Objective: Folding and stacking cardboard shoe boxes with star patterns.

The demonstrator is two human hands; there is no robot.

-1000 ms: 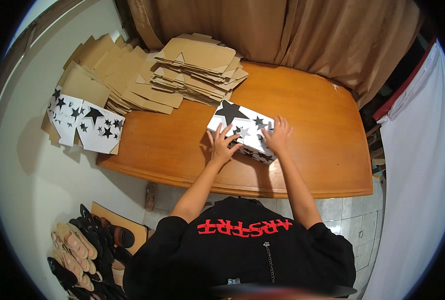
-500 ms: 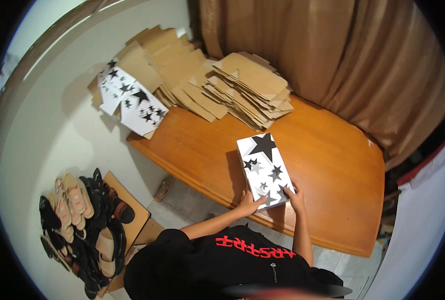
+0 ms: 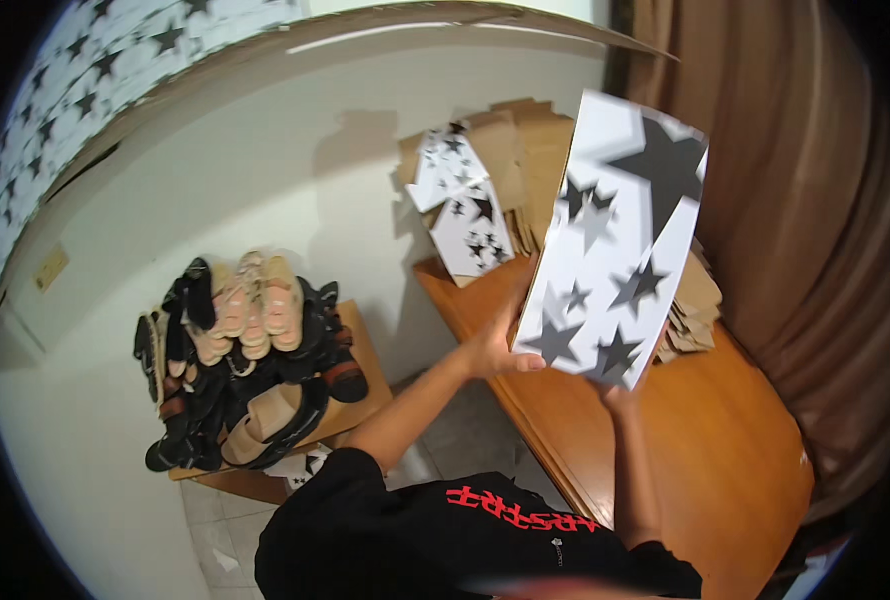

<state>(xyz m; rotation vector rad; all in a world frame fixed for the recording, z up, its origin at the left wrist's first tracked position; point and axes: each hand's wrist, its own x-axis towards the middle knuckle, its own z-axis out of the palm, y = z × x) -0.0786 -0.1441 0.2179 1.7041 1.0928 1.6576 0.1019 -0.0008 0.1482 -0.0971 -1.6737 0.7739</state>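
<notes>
Both hands lift the star box [image 3: 615, 240] off the worktop [image 3: 705, 420]; left hand [image 3: 493, 345] fingers pinch its seven-o'clock edge, right hand [image 3: 620, 398] fingers hidden; next, likely setting it aside.

A flat white cardboard box [image 3: 613, 240] printed with black and grey stars, tilted nearly upright, raised above the tabletop [image 3: 705, 430].

Both hands raised, left [image 3: 495, 345] and right [image 3: 620, 398], fingers clamped, forearms outstretched.

A single head-worn fisheye looks steeply down from close above the person, tilted leftward over the wooden table [image 3: 725, 440].
</notes>
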